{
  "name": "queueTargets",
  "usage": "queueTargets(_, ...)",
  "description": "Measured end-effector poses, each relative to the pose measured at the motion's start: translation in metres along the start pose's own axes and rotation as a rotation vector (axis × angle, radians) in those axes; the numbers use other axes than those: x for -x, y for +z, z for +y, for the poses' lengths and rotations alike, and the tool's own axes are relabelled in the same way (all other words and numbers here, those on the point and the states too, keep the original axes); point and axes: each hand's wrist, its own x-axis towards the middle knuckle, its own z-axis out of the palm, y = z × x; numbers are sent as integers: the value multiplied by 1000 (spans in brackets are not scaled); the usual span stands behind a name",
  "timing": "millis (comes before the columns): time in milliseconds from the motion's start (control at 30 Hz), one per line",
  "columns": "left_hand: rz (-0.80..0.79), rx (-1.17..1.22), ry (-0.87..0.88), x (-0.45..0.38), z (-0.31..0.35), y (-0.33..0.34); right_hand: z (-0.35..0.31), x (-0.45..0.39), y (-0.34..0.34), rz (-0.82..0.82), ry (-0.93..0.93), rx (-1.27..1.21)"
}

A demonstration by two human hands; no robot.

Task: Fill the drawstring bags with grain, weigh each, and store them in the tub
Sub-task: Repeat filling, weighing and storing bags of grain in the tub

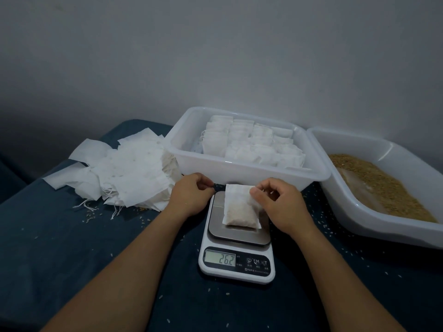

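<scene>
Your head camera is looking forward and down at close range, facing the scale [237, 238] on the table [72, 248] and the wall behind.

Both my forearms reach forward, bare. My left hand [191, 194] has fingers curled, thumb to fingertips in a pinch. My right hand [279, 202] pinches too, palm down.

The scale [237, 248] has a smooth, dull metal top and a shiny white plastic body. The bag [241, 207] on it is thin, matt white cloth. The tub [239, 174] is smooth, milky plastic. Dark blue cloth [72, 248] covers the bench.
</scene>
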Motion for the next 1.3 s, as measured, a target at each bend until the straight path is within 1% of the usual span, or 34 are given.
queueTargets(100, -7, 1, -3, 0, 1, -2, -27, -1, -7, -3, -104, -30)
queueTargets(233, -20, -19, 10, 2, 1, 0, -70, -11, -12, -82, -200, 9)
queueTargets(333, -21, -11, 3, 0, 2, 0, -103, -31, -14, -62, -280, 30)
queueTargets(433, -20, 19, -11, 1, 1, 2, -127, -62, -13, 7, -284, -8)
queueTargets(500, -14, 29, -8, 1, 1, 2, -135, -85, -8, 50, -231, -65)
queueTargets(600, -9, 31, 9, 2, 0, 1, -134, -117, 8, 55, -117, -108)
queueTargets(700, -17, 11, 17, 2, -1, 1, -122, -137, 29, 5, -39, -95)
queueTargets(867, -24, 18, 11, 3, 1, 1, -98, -150, 57, -99, 37, 24)
queueTargets(1000, -28, 21, 7, 3, 1, 2, -89, -155, 65, -163, 128, 6)
queueTargets(1067, -34, 23, 1, 3, 1, 2, -85, -156, 67, -173, 197, -22)
queueTargets(1200, -31, 37, 0, 4, 0, 2, -80, -158, 69, -203, 426, -78)
queueTargets(1233, -28, 43, 1, 3, -1, 3, -80, -159, 69, -202, 468, -61)
queueTargets(1300, -23, 42, -4, 3, -1, 3, -76, -163, 68, -196, 489, 54)
